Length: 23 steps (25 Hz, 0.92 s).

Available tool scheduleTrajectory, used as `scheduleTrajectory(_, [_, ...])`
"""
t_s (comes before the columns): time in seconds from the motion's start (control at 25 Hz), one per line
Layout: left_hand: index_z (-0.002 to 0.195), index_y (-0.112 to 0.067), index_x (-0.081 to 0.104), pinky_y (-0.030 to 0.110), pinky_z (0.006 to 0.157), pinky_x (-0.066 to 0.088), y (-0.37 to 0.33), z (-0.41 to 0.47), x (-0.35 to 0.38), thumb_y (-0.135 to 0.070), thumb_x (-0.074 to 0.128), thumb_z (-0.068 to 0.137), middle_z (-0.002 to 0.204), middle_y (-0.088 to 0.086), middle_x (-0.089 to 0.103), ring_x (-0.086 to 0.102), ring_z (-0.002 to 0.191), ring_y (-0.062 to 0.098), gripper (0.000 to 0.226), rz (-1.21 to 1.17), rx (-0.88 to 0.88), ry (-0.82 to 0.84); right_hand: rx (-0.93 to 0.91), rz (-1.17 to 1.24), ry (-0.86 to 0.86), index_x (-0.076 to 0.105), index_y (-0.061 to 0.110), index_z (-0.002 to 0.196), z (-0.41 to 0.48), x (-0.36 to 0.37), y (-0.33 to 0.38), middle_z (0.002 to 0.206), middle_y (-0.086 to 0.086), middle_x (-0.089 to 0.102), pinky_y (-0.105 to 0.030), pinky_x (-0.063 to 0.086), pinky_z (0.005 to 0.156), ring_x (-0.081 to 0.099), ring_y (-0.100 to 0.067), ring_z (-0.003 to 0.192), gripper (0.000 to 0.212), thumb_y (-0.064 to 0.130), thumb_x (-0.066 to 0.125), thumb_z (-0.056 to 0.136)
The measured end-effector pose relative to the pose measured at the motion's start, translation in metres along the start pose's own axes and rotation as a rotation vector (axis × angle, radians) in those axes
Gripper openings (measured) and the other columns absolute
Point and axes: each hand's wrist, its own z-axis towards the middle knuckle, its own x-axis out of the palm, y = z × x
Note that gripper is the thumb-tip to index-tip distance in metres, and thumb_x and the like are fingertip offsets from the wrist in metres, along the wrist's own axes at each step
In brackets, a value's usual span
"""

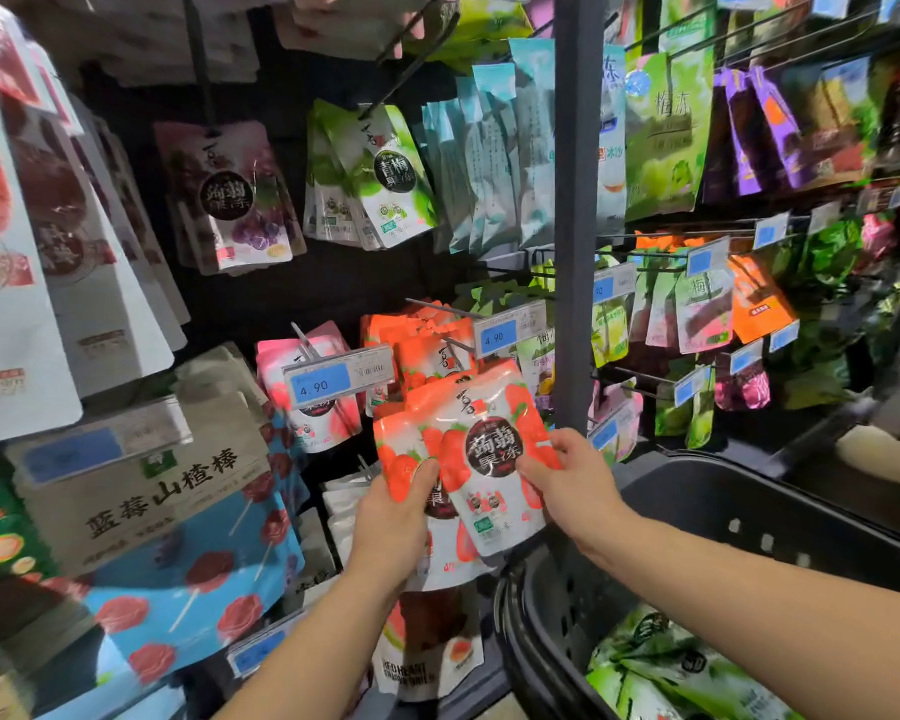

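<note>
Two red-and-white strawberry jelly pouches are held in front of a shop rack. My right hand (572, 480) pinches the front pouch (492, 459) at its right edge. My left hand (401, 517) grips the second pouch (401, 454) behind it, thumb across its lower left. More of the same red pouches (427, 350) hang on a peg just above, behind a 4.90 price tag (507, 332).
A dark shopping basket (723, 522) sits at the lower right with green pouches (671, 667) inside. Hanging snack bags fill the pegs: purple grape (240, 200), green plum (385, 174), pink peach (307, 392). A grey upright post (575, 226) divides the rack.
</note>
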Motion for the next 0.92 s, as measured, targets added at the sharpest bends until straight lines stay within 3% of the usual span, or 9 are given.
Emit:
scheduleTrajectory(0.12, [0.096, -0.026, 0.070, 0.009, 0.061, 0.046, 0.002, -0.003, -0.014, -0.034, 0.063, 0.101, 0.093, -0.017, 0.074, 0.066, 0.082, -0.006, 0.012, -0.002, -0.031, -0.025, -0.026, 0.039, -0.099, 0.060, 0.008, 0.105, 0.001, -0.008, -0.003, 0.086, -0.012, 0.072, -0.019, 0.051, 0.053, 0.065, -0.014, 0.069, 0.011, 0.007, 0.066, 0.096])
scheduleTrajectory(0.2, [0.091, -0.024, 0.069, 0.020, 0.070, 0.050, 0.002, -0.006, -0.019, -0.029, 0.063, 0.101, 0.091, -0.014, 0.075, 0.068, 0.085, 0.002, 0.013, 0.016, -0.051, -0.046, -0.025, 0.088, -0.138, 0.061, 0.010, 0.107, 0.006, -0.011, -0.006, 0.096, -0.010, 0.073, -0.019, 0.055, 0.056, 0.068, -0.016, 0.078, 0.013, 0.009, 0.067, 0.096])
scheduleTrajectory(0.36, [0.094, -0.020, 0.070, 0.028, 0.071, 0.050, -0.004, -0.010, -0.024, -0.026, 0.061, 0.100, 0.092, -0.010, 0.076, 0.070, 0.088, 0.011, 0.012, 0.042, -0.073, -0.056, -0.034, 0.117, -0.166, 0.059, 0.021, 0.101, 0.020, -0.005, -0.005, 0.103, -0.005, 0.072, -0.036, 0.061, 0.074, 0.072, -0.020, 0.094, 0.013, 0.013, 0.068, 0.096])
scheduleTrajectory(0.48, [0.096, -0.020, 0.070, 0.029, 0.069, 0.049, -0.010, -0.012, -0.024, -0.024, 0.060, 0.100, 0.091, -0.009, 0.077, 0.071, 0.087, 0.012, 0.012, 0.033, -0.074, -0.055, -0.001, 0.101, -0.195, 0.057, 0.018, 0.103, 0.025, 0.008, -0.006, 0.100, -0.005, 0.071, -0.035, 0.059, 0.067, 0.071, -0.019, 0.091, 0.011, 0.013, 0.065, 0.098])
scheduleTrajectory(0.76, [0.101, -0.015, 0.072, 0.024, 0.065, 0.047, -0.004, -0.010, -0.035, -0.018, 0.058, 0.101, 0.093, -0.008, 0.077, 0.071, 0.086, 0.009, 0.014, 0.024, -0.082, -0.050, 0.043, 0.090, -0.208, 0.056, 0.017, 0.106, 0.035, 0.021, -0.023, 0.100, -0.005, 0.071, -0.045, 0.063, 0.076, 0.072, -0.022, 0.091, 0.011, 0.014, 0.063, 0.098])
scheduleTrajectory(0.92, [0.098, -0.002, 0.069, 0.030, 0.073, 0.052, 0.003, -0.006, -0.041, -0.017, 0.058, 0.100, 0.091, -0.001, 0.077, 0.071, 0.086, 0.019, 0.019, 0.038, -0.075, -0.067, 0.027, 0.025, -0.201, 0.056, 0.012, 0.108, 0.048, 0.029, -0.026, 0.101, -0.005, 0.067, -0.031, 0.053, 0.064, 0.066, -0.018, 0.091, 0.011, 0.008, 0.059, 0.098])
